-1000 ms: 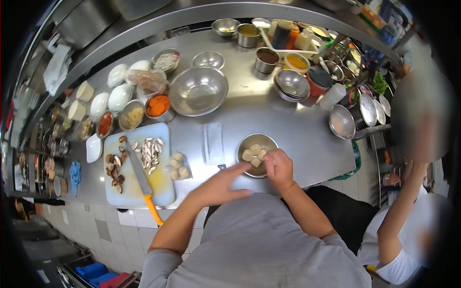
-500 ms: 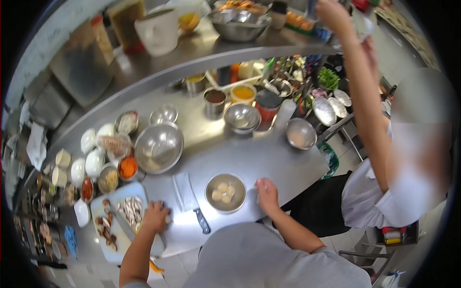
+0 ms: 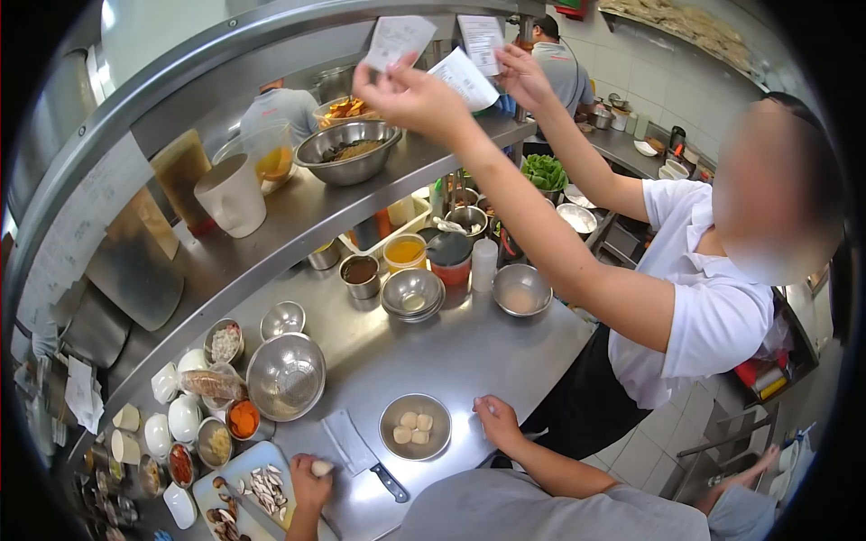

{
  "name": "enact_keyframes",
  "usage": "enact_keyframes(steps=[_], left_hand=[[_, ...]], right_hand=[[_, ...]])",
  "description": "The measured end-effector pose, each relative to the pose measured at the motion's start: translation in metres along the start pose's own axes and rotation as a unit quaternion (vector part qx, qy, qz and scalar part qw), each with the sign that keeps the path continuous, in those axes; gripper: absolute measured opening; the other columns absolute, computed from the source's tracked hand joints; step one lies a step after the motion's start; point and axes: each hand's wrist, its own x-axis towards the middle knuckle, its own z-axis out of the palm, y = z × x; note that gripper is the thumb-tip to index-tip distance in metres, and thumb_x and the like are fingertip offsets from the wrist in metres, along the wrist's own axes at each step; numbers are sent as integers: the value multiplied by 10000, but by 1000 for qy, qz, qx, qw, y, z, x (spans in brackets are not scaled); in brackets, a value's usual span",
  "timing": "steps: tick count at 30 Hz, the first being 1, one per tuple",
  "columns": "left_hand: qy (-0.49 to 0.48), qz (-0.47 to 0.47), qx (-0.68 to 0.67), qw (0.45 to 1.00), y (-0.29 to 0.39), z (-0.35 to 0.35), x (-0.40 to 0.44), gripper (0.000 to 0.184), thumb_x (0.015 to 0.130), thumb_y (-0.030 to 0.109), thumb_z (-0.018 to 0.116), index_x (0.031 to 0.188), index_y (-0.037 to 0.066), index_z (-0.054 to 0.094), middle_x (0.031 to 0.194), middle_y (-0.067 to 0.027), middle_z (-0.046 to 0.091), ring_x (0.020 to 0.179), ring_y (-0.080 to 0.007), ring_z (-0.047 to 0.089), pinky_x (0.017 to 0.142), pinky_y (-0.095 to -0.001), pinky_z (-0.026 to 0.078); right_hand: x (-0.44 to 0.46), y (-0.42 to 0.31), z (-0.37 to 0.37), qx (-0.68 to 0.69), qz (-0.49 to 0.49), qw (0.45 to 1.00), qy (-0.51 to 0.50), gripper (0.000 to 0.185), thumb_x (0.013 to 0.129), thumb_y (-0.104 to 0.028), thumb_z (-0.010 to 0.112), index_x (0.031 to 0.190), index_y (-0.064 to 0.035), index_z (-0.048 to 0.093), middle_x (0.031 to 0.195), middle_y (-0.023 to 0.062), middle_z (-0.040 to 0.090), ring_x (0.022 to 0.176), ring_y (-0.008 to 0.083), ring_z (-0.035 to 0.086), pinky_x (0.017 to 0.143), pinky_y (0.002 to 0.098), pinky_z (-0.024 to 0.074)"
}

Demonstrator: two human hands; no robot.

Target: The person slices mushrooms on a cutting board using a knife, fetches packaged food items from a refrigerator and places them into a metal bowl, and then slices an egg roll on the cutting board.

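My left hand point(image 3: 309, 488) is closed around a pale, rounded piece that looks like a scallop point(image 3: 321, 468), beside the cutting board. Sliced mushrooms point(image 3: 268, 488) and a knife lie on the pale blue cutting board point(image 3: 236, 469). To the right of that hand lies a cleaver point(image 3: 354, 446) with a dark handle, flat on the steel. A metal bowl point(image 3: 389, 442) holds several similar pale round pieces point(image 3: 413, 427). My right hand point(image 3: 498, 424) rests right of the bowl, apart from it, fingers loosely bent, with nothing visible in them.
A co-worker in a white shirt point(image 3: 717, 311) stands at right, arms raised across the shelf, handling paper slips point(image 3: 465, 79). A perforated metal bowl point(image 3: 287, 377), white bowls point(image 3: 185, 419) and ingredient containers fill the left and back. A steel shelf point(image 3: 298, 216) overhangs the table.
My view has tilted up, so the table sits lower and the co-worker's hands and paper slips now show. My left hand has turned, bringing the pale piece into clearer view.
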Motion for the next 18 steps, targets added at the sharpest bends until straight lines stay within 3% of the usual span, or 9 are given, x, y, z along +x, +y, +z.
enact_keyframes(steps=[1, 3, 6, 9, 10, 12, 13, 15, 18], left_hand=[[45, -77, -106, 990, 14, 3, 15, 367, 697, 8, 735, 1060, 46, 701, 1273, -210, 602, 1232, -426, 579, 1060, -455, 519], [82, -41, -161, 983, 57, 16, 34, 376, 696, -4, 724, 1065, 48, 671, 1261, -202, 584, 1221, -418, 575, 1070, -451, 501], [177, 41, -238, 954, 166, 27, 52, 391, 695, -23, 704, 1066, 64, 615, 1200, -176, 574, 1197, -394, 575, 1094, -450, 471], [202, 32, -264, 942, 232, 56, 49, 399, 705, -18, 734, 1070, 62, 592, 1270, -188, 549, 1262, -406, 538, 1127, -466, 451], [183, 41, -271, 944, 245, 66, 44, 412, 708, 10, 771, 1088, 50, 616, 1317, -203, 537, 1297, -413, 521, 1136, -475, 448], [166, 56, -282, 943, 245, 78, 41, 430, 711, 38, 808, 1107, 38, 640, 1364, -218, 526, 1333, -419, 504, 1146, -485, 445], [80, 110, -221, 966, 227, 86, 31, 468, 722, 88, 852, 1147, 22, 665, 1382, -225, 527, 1341, -422, 503, 1149, -490, 445], [-12, 191, -137, 972, 215, 81, 20, 566, 778, 221, 928, 1253, -1, 714, 1398, -234, 540, 1343, -423, 518, 1144, -500, 462], [-56, 220, -176, 958, 190, 69, 17, 495, 857, 207, 886, 1268, -3, 707, 1391, -220, 552, 1278, -409, 571, 1092, -484, 509]], right_hand=[[-1, -5, -1, 2, -2, 1000, 5, 348, 1130, -385, 635, 1032, -68, 739, 676, -30, 565, 611, 61, 510, 562, 290, 428], [-5, -14, -4, -8, 86, 995, -50, 391, 1092, -416, 675, 1078, -37, 768, 900, 120, 775, 838, 207, 704, 815, 364, 564], [-7, -26, 4, -7, 64, 991, -115, 368, 1080, -404, 705, 1115, -42, 763, 923, 126, 772, 853, 193, 695, 815, 363, 564], [-16, -61, 13, -24, -99, 979, -175, 411, 1052, -395, 739, 1306, -73, 708, 1085, 168, 782, 955, 271, 742, 870, 391, 584], [-18, -75, 14, -52, -195, 958, -202, 457, 1041, -391, 747, 1376, -87, 681, 1149, 182, 780, 996, 316, 756, 894, 410, 592], [-18, -80, 21, -146, -197, 944, -219, 483, 1029, -375, 751, 1429, -121, 658, 1199, 179, 766, 1040, 350, 748, 910, 430, 595], [-18, -80, 21, -235, -193, 923, -238, 521, 1017, -358, 756, 1482, -155, 635, 1250, 176, 753, 1084, 385, 740, 925, 451, 597], [-19, -68, 22, -263, -181, 917, -237, 523, 1007, -378, 765, 1483, -194, 649, 1244, 165, 740, 1079, 382, 736, 926, 462, 592], [-19, -50, 25, -279, -176, 911, -247, 480, 1005, -387, 757, 1467, -278, 682, 1191, 133, 709, 1070, 356, 727, 911, 470, 589]])
